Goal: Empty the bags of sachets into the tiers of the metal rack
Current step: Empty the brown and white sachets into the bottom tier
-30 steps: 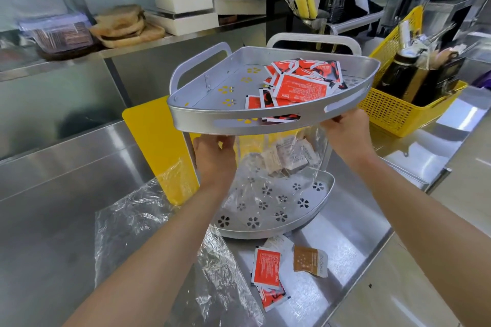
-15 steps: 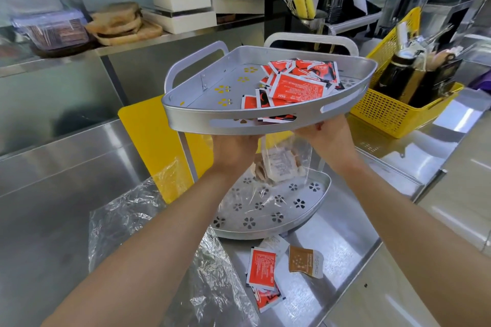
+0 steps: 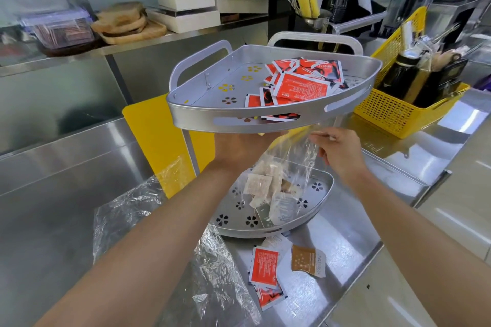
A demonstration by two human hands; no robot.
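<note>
The two-tier metal corner rack (image 3: 202,117) stands on the steel counter. Red sachets (image 3: 300,85) lie in its top tier. Under that tier I hold a clear plastic bag (image 3: 292,156) over the bottom tier (image 3: 322,195). Beige and white sachets (image 3: 268,191) hang in the bag and rest on the bottom tier. My left hand (image 3: 239,148) is under the top tier at the bag's left side, its fingers hidden. My right hand (image 3: 336,151) pinches the bag's upper right edge.
An empty clear bag (image 3: 170,233) lies crumpled on the counter at the left. Red sachets (image 3: 264,271) and a brown sachet (image 3: 308,260) lie loose before the rack. A yellow basket (image 3: 393,111) of bottles stands right; a yellow board (image 3: 148,135) leans behind the rack.
Both hands moved inward under the top tier. The bag tipped, and its sachets slid down onto the bottom tier. My right hand dropped lower and now shows in front of the rack.
</note>
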